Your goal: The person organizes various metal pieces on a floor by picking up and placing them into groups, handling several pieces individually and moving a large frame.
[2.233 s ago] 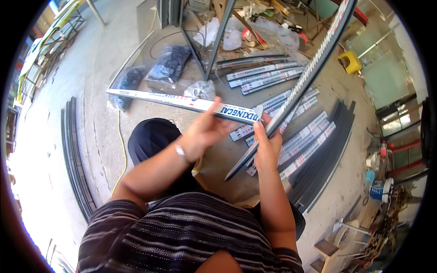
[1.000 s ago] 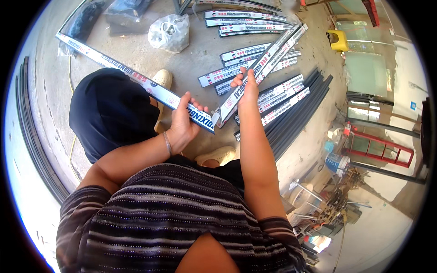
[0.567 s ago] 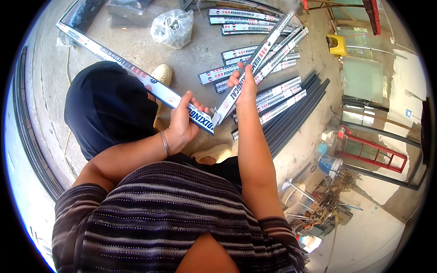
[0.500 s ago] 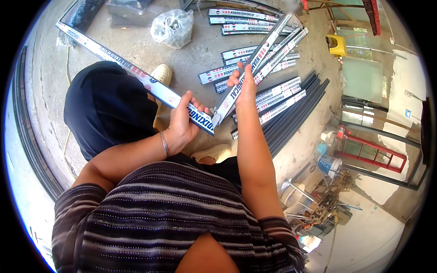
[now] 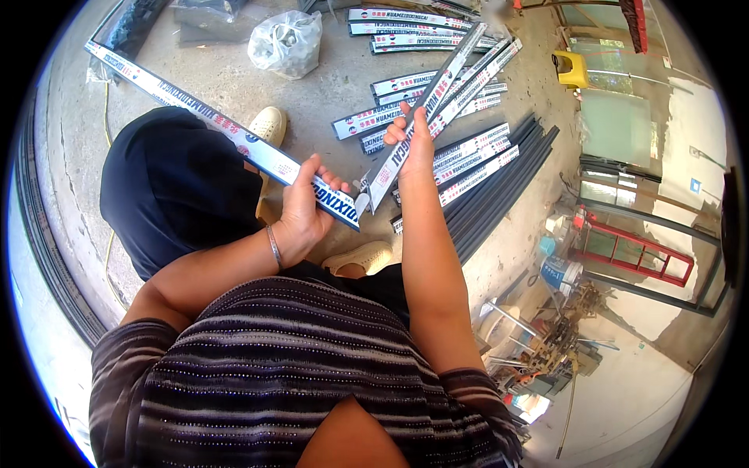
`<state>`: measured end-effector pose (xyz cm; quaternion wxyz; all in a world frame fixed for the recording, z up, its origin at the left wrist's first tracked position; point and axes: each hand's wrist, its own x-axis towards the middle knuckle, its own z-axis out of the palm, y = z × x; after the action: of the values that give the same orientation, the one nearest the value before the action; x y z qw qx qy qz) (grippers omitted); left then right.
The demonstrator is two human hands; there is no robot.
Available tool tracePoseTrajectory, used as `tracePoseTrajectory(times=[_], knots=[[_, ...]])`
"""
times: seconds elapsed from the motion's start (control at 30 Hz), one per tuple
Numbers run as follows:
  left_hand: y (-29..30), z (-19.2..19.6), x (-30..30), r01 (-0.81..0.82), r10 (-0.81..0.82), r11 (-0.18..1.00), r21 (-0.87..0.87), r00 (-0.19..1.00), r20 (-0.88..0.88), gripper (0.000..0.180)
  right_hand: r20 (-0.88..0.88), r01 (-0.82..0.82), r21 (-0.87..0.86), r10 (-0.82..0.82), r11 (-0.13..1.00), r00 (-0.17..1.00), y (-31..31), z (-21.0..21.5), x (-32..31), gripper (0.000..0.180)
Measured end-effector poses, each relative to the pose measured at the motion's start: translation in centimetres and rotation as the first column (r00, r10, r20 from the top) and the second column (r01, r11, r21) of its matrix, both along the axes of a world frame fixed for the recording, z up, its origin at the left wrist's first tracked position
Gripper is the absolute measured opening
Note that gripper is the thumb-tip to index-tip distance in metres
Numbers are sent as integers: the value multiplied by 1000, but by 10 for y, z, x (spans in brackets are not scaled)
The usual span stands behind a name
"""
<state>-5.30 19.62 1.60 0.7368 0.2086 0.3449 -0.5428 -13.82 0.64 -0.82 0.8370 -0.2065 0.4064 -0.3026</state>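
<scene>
In the head view, we see the left hand (image 5: 300,210) wrapped around the near end of a long white profile strip (image 5: 226,136) with printed film, its grip closed on it, fingers curled over the top edge. That strip runs up and to the left, over a dark-clothed knee, toward the upper left rim. The right hand (image 5: 413,140) has its grip closed around a second profile strip (image 5: 433,105), which slants up and to the right. The near ends of the two strips meet between the hands; we cannot tell whether they touch. On the concrete floor (image 5: 328,86) beyond the hands lie more wrapped profile strips (image 5: 406,78), with a bundle of dark strips (image 5: 499,187) just to their right. A clear plastic bag (image 5: 285,43) sits further back, and two light shoes (image 5: 269,125) show near the left hand.
</scene>
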Motion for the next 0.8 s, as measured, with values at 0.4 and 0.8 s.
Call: tracePoseTrajectory(times=[0.4,0.8], knots=[[-1,-1,-3,18,-21,999,47,998,67,22,-28,2,-103,-5,995,1000,9,15,4,37],[-3,-2,-5,49,-59,987,151,996,65,21,-96,-90,-148,77,985,992,11,18,14,38]])
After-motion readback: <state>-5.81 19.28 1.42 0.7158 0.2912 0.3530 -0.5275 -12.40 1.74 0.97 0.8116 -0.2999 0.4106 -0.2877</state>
